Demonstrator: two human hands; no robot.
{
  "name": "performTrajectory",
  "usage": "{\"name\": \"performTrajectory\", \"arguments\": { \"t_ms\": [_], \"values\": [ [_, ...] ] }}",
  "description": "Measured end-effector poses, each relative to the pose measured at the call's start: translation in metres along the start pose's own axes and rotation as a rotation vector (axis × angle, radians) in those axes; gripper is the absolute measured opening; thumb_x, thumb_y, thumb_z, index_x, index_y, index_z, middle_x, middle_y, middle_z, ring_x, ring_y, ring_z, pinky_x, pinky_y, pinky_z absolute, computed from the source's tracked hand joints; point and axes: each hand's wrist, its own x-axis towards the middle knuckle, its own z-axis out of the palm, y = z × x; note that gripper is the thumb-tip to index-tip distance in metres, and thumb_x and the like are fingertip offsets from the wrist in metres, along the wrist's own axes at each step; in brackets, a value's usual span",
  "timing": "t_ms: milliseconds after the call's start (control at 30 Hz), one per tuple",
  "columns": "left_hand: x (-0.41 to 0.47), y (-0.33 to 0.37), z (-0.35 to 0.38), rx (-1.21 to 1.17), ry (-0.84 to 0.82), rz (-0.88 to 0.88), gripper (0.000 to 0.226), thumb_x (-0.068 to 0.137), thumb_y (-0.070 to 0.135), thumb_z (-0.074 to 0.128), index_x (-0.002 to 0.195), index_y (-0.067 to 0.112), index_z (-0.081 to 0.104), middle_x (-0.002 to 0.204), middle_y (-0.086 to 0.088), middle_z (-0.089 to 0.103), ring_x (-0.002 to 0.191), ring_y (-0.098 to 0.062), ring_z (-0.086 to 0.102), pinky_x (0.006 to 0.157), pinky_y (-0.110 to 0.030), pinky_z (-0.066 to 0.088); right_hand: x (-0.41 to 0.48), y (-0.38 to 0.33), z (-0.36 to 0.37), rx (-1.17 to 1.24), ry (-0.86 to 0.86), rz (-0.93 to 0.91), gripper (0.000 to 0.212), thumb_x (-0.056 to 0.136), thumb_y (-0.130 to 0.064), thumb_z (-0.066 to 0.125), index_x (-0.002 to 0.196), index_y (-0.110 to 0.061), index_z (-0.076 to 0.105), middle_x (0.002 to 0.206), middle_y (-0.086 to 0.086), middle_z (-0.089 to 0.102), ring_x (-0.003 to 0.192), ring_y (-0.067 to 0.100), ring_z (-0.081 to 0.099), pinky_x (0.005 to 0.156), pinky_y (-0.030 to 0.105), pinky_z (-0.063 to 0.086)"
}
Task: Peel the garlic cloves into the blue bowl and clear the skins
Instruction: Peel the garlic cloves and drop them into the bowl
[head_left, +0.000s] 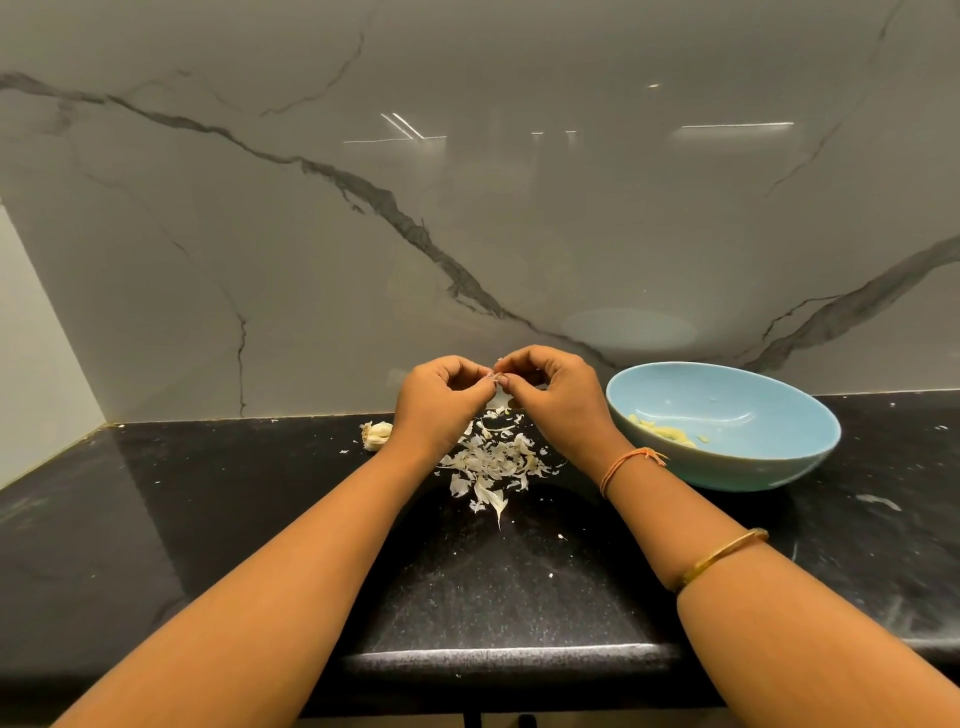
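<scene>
Both hands meet above a black speckled stone bench (208, 519): the left hand (439, 402) and the right hand (556, 397) have their fingers curled, fingertips pinching a small, pale, papery-skinned garlic clove (497, 375) between them. Directly below lies a loose heap of whitish, dry garlic skins (493, 462). A partly broken white garlic bulb (376, 434) sits just left of the left hand. To the right stands a light blue, glossy round bowl (727, 467) holding a few yellowish peeled cloves (665, 431). An orange thread (628, 462) and a gold bangle (722, 558) circle the right forearm.
</scene>
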Motion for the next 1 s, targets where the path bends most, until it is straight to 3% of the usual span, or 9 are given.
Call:
{"name": "performTrajectory", "arguments": {
  "t_ms": [200,367,467,600,700,833,1000],
  "values": [
    [-0.0002,0.0041,0.0009,-0.213,0.002,-0.165,0.012,0.084,0.003,0.065,0.073,0.007,0.067,0.065,-0.005,0.063,0.054,-0.007,0.058,0.046,-0.010,0.042,-0.0015,-0.0026,0.0024,-0.071,0.008,-0.094,0.006,0.083,-0.003,0.065,0.086,-0.007,0.068,0.087,0.006,0.067,0.077,0.013,0.061,0.070,0.017,0.052],
    [0.0008,0.0029,0.0005,-0.328,-0.043,-0.227,0.008,0.084,0.002,0.065,0.076,0.002,0.066,0.070,-0.009,0.063,0.065,-0.013,0.061,0.063,-0.018,0.056,-0.0012,-0.0043,0.0012,0.034,-0.005,-0.021,0.008,0.081,-0.001,0.064,0.081,-0.008,0.069,0.081,0.006,0.067,0.072,0.014,0.061,0.071,0.022,0.053],
    [0.0007,0.0025,0.0004,-0.271,-0.046,-0.182,0.009,0.086,0.002,0.064,0.077,0.004,0.067,0.068,-0.006,0.064,0.059,-0.007,0.060,0.055,-0.013,0.051,-0.0008,-0.0045,-0.0004,0.210,-0.024,0.086,0.014,0.081,0.002,0.062,0.078,-0.011,0.068,0.078,0.011,0.068,0.073,0.019,0.063,0.075,0.035,0.057],
    [0.0016,0.0021,0.0008,-0.213,-0.042,-0.133,0.007,0.087,0.005,0.064,0.081,0.005,0.067,0.066,-0.003,0.062,0.056,-0.005,0.058,0.055,-0.013,0.049,-0.0003,-0.0012,0.0017,0.219,-0.011,0.119,0.015,0.083,-0.002,0.062,0.079,-0.016,0.067,0.082,0.012,0.069,0.079,0.028,0.066,0.076,0.045,0.057],
    [0.0016,0.0019,0.0003,-0.195,-0.060,-0.107,0.005,0.086,0.006,0.064,0.083,0.007,0.067,0.068,-0.004,0.062,0.061,-0.008,0.057,0.059,-0.018,0.051,0.0001,-0.0001,0.0026,0.175,0.006,0.108,0.017,0.084,-0.004,0.062,0.079,-0.021,0.065,0.081,0.009,0.069,0.080,0.029,0.067,0.072,0.044,0.058],
    [0.0019,0.0002,0.0006,-0.117,-0.059,-0.059,0.007,0.084,0.009,0.067,0.079,0.014,0.068,0.075,-0.007,0.065,0.073,-0.020,0.059,0.078,-0.042,0.055,0.0000,0.0009,0.0000,0.178,0.016,0.110,0.013,0.087,-0.004,0.061,0.088,-0.015,0.067,0.085,0.006,0.068,0.083,0.021,0.067,0.070,0.031,0.059],
    [0.0039,-0.0045,-0.0002,-0.033,-0.042,-0.039,0.009,0.083,0.010,0.069,0.077,0.018,0.069,0.077,-0.003,0.068,0.078,-0.020,0.065,0.081,-0.047,0.056,-0.0001,-0.0002,0.0014,0.154,-0.007,0.089,0.019,0.085,-0.003,0.061,0.086,-0.020,0.069,0.088,0.005,0.070,0.085,0.021,0.066,0.078,0.042,0.057]
  ]
}}
